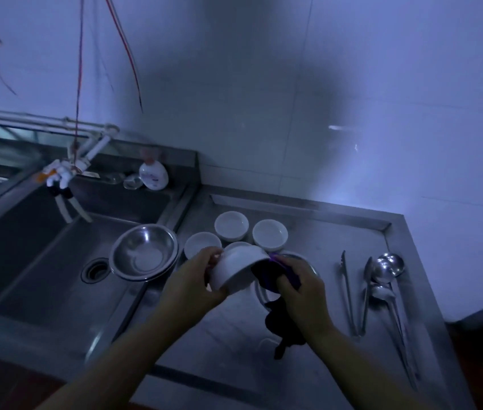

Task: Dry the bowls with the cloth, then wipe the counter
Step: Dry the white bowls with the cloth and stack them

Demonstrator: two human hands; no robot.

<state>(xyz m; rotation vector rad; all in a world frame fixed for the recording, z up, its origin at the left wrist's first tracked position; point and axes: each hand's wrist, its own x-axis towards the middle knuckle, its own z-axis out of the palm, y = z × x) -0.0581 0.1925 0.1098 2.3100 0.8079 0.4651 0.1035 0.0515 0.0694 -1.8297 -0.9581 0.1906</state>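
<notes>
Two hands work above the steel counter [234,344]. The left hand [188,284] grips a white bowl [235,270], tilted on its side, fingers curled round its rim. The right hand [299,287] holds a dark purple cloth [265,279] — bunched against the bowl's opening, one end hanging down. Three more white bowls [231,224] stand behind on the counter, a stainless steel bowl [144,251] sits in the sink [42,261], and ladles [388,269] and tongs [349,294] lie to the right.
</notes>
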